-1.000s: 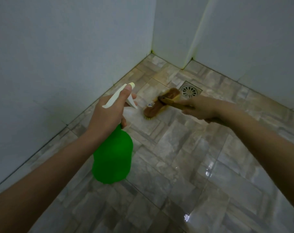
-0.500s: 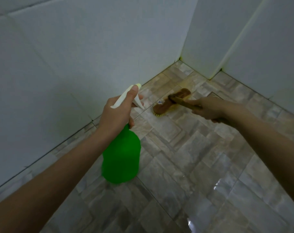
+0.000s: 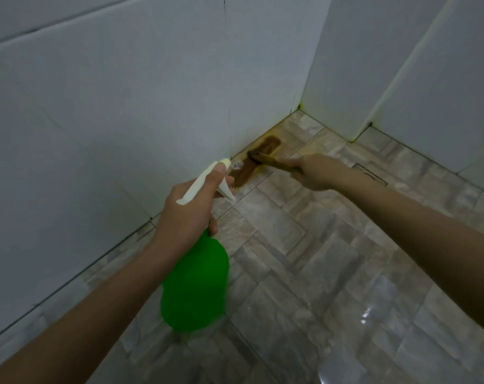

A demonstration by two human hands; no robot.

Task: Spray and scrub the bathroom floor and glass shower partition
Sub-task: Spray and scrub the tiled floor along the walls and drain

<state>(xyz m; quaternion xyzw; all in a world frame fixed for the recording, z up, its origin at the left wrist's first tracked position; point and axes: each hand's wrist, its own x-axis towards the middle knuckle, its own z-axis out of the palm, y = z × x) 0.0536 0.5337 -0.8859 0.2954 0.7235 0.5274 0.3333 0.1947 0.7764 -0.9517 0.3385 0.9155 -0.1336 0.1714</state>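
Observation:
My left hand [image 3: 187, 214] grips the neck of a green spray bottle [image 3: 195, 284] with a cream trigger head, its nozzle aimed at the floor by the wall. My right hand [image 3: 315, 171] holds the handle of a brown scrub brush [image 3: 256, 159]. The brush head lies on the stone-patterned floor tiles [image 3: 304, 245], right along the foot of the left wall. No glass partition shows in this view.
White tiled walls [image 3: 124, 106] close in on the left and at the back, meeting in a corner with yellowish grime. A metal floor drain [image 3: 373, 174] peeks out behind my right forearm. Wet glare lies on the tiles at the lower right.
The brush has slid from near the drain to the base of the left wall. My view has swung left and the spray bottle has stayed in my left hand.

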